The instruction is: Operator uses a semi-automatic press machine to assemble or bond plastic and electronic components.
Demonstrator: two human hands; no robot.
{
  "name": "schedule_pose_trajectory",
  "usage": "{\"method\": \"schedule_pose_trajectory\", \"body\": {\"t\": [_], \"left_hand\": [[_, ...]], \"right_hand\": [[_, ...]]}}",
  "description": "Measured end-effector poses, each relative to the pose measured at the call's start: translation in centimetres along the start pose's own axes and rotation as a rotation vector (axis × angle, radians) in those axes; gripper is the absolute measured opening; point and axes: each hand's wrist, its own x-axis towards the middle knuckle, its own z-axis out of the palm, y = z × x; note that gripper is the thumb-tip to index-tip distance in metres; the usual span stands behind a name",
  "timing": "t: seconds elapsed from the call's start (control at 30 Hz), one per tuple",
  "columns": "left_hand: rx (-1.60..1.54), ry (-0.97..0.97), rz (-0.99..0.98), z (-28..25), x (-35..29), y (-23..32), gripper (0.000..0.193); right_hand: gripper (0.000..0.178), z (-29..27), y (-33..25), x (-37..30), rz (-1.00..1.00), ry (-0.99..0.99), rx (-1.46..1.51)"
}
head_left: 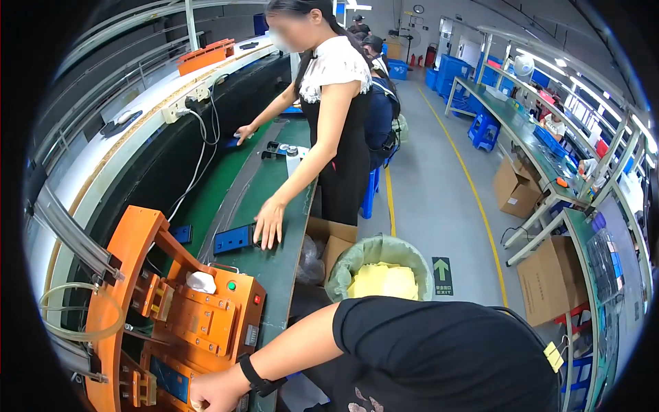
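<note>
My right hand [218,391] is at the lower edge, beside the orange press [206,323]. Its fingers curl into a closed grip, and what they hold, if anything, is hidden. A black band [255,374] circles that wrist. Just left of the hand, a flat dark-blue phone-like panel [170,379] lies in the press's lower bed. A crumpled white piece [201,281] rests on the press near a green button [232,285]. My left hand is outside the picture.
Across the green bench [278,288], a co-worker's hand [270,223] touches another dark-blue panel [233,239]; their other hand [244,134] reaches farther back. A lined bin [336,281] with yellow sheets [383,280] stands beside the bench. A cardboard box [552,280] sits under the right-hand table.
</note>
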Motion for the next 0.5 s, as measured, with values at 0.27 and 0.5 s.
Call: {"method": "schedule_pose_trajectory", "body": {"t": [0.27,0.5], "left_hand": [[0.029,-0.030,0.020,0.4,-0.4,0.2,0.036],[-0.015,-0.013,-0.025,0.1,-0.2,0.4,0.034]], "right_hand": [[0.033,-0.1,1.7,0.1,0.091,-0.053,-0.011],[0.035,-0.6,0.2,0.2,0.079,-0.096,-0.033]]}}
